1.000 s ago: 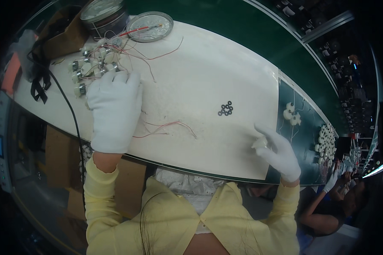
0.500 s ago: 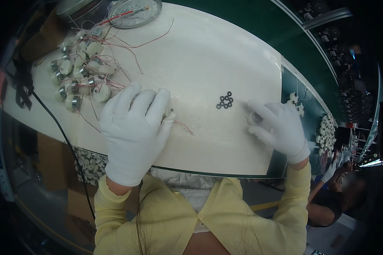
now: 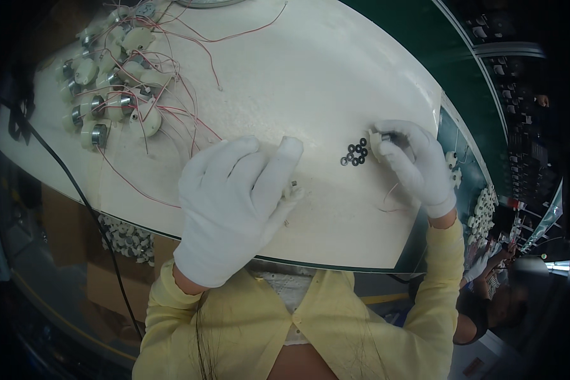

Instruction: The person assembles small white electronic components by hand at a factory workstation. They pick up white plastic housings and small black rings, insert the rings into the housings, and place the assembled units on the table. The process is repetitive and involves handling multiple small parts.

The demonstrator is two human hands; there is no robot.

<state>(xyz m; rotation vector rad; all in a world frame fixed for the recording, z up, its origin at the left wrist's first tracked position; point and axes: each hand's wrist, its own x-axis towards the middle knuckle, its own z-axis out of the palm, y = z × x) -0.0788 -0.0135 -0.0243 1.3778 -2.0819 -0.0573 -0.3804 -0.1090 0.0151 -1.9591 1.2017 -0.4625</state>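
Pinched small white motor [image 3: 375, 142] in right grip [image 3: 418, 166], just beside black rings [image 3: 358, 151] on table [image 3: 253, 69] | clasped mostly hidden metal-tipped part [image 3: 294, 183] in left grip [image 3: 228, 193] | possibly risked scattering rings through low sweep, or snagging thin wire [image 3: 392, 209]

White gloves [image 3: 225, 206], yellow sleeves [image 3: 442, 263]; black rings [image 3: 362, 152], green-edged white counter [image 3: 323, 82]; cream-and-silver parts [image 3: 147, 120], red-and-white wires [image 3: 133, 189].

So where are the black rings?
In the head view, the black rings lie right of centre on the white tabletop, just left of the right hand's grip.
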